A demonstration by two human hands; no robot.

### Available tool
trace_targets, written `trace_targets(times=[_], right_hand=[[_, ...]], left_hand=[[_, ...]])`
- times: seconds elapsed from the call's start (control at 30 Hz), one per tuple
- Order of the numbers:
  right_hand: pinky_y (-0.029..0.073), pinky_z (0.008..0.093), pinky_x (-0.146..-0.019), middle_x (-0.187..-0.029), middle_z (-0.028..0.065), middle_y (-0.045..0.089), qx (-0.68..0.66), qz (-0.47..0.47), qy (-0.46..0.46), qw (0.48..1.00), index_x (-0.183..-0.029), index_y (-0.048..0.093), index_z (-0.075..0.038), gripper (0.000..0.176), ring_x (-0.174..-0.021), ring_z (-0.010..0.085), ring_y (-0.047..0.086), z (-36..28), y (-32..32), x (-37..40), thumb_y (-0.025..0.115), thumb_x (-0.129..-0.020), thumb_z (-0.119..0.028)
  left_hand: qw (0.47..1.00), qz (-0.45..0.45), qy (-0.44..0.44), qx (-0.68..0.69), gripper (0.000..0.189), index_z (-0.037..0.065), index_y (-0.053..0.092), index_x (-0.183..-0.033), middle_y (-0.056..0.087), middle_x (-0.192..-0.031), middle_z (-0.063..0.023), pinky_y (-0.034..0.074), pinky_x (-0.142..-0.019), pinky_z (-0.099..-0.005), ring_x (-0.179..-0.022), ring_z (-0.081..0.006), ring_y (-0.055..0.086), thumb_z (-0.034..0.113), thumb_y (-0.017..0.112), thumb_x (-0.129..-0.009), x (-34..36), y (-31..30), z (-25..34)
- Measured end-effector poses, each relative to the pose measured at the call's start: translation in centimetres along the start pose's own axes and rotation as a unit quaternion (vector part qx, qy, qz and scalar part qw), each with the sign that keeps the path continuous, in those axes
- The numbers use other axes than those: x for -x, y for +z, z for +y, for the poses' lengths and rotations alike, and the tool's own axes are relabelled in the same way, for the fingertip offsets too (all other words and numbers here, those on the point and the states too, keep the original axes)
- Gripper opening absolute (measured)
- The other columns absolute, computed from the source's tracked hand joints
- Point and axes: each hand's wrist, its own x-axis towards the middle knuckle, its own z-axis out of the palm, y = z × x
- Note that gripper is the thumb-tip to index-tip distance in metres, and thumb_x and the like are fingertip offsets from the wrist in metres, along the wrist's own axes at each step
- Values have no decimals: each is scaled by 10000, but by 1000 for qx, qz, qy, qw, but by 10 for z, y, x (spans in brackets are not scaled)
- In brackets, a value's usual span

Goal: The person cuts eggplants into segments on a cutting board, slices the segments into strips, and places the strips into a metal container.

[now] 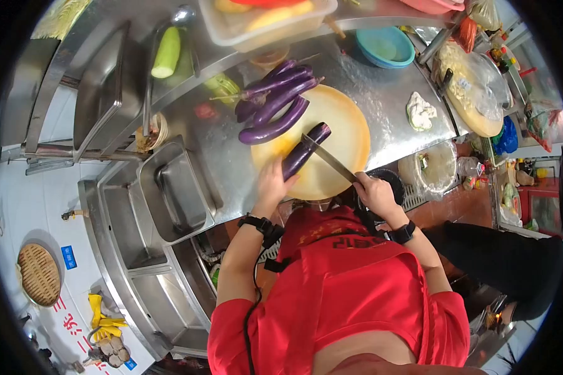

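On a round, pale cutting board [347,134] lies a purple eggplant piece [299,157], set at a slant. My left hand [274,184] holds its lower end against the board. In my right hand [376,194] is the handle of a knife [331,159], whose blade tip rests at the upper part of the piece. Several whole eggplants [284,100] are piled at the board's upper left edge, partly on the steel counter [213,137].
A plastic tub [269,37] of vegetables and a green gourd [167,53] stand on the shelf above. Blue bowls [386,47] sit at the upper right. At left are an empty steel pan [176,190] and sinks [128,219]. A co-worker's dark-clothed limb [507,259] shows at right.
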Motion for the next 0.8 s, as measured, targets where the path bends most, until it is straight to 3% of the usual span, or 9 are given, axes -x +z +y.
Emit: trace_targets(times=[0.07,0.17,0.7,0.77,0.8], right_hand=[[477,431,-491,-645,141,612,14,-3,26,1000,-932,522,-68,156,-560,324,607,-2,-2,6,533,-859,-205],[476,426,-488,-647,140,612,23,11,14,1000,-924,525,-66,149,-554,319,605,-6,6,-7,530,-860,-201],[467,443,-471,-609,150,601,63,-49,41,996,-883,473,-55,160,-548,326,607,-36,14,-9,492,-877,-214],[468,447,-472,-601,155,598,70,-53,46,995,-882,473,-52,158,-547,332,607,-38,12,-10,478,-882,-209],[468,447,-472,-601,155,598,70,-53,47,995,-882,473,-52,158,-547,332,607,-40,11,-11,478,-882,-209]], left_hand=[[998,40,36,-20,711,28,443,-1249,541,-1098,-210,467,-802,-436,-939,-374,568,455,677,-731,9,5,3],[998,52,42,-4,689,13,454,-1220,546,-1064,-203,468,-780,-438,-904,-376,568,433,688,-727,-3,9,-8],[995,25,51,80,587,0,440,-1166,544,-1049,-222,443,-821,-431,-940,-387,543,299,712,-741,-3,1,-19],[967,55,65,239,444,-12,494,-1119,573,-1024,-211,435,-848,-411,-949,-354,560,255,651,-801,-6,5,-30],[967,54,66,239,444,-12,494,-1119,573,-1024,-211,435,-848,-411,-949,-354,560,255,651,-801,-6,13,-39]])
